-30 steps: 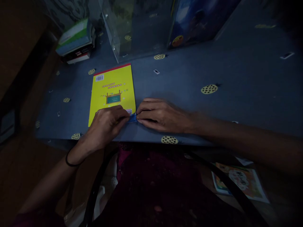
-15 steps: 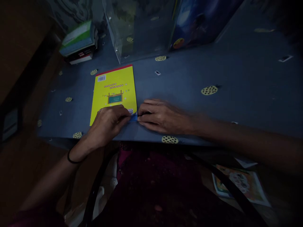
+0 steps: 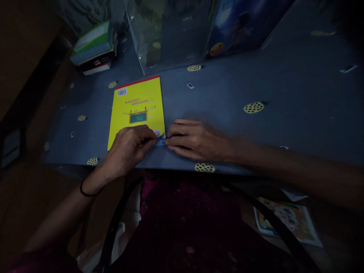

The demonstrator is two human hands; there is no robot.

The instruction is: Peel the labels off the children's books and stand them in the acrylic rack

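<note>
A yellow book (image 3: pixel 119 113) with a red strip along its far edge lies flat on the table, a barcode and a small blackboard picture on its cover. My left hand (image 3: pixel 131 148) rests over the book's near part, thumb and fingers pinched at its near right corner. Just right of that corner is my right hand (image 3: pixel 196 140), its fingertips also pinched together. Between the two sets of fingertips shows a small blue piece (image 3: pixel 160 141), thin and flat-looking; its kind is unclear. The book's corner lifts slightly beside it. Fingers cover most of the piece.
A blue cloth with pineapple prints covers the table (image 3: pixel 216 91). A stack of books (image 3: pixel 93 47) stands at the far left. Behind the yellow book rises a clear plastic holder (image 3: pixel 173 45) with a dark blue book (image 3: pixel 241 34). Below the table edge lies an orange booklet (image 3: pixel 290 222).
Both hands stay at the book's corner with almost no movement. A little more of the blue piece shows between the fingertips. The view has shifted very slightly.
</note>
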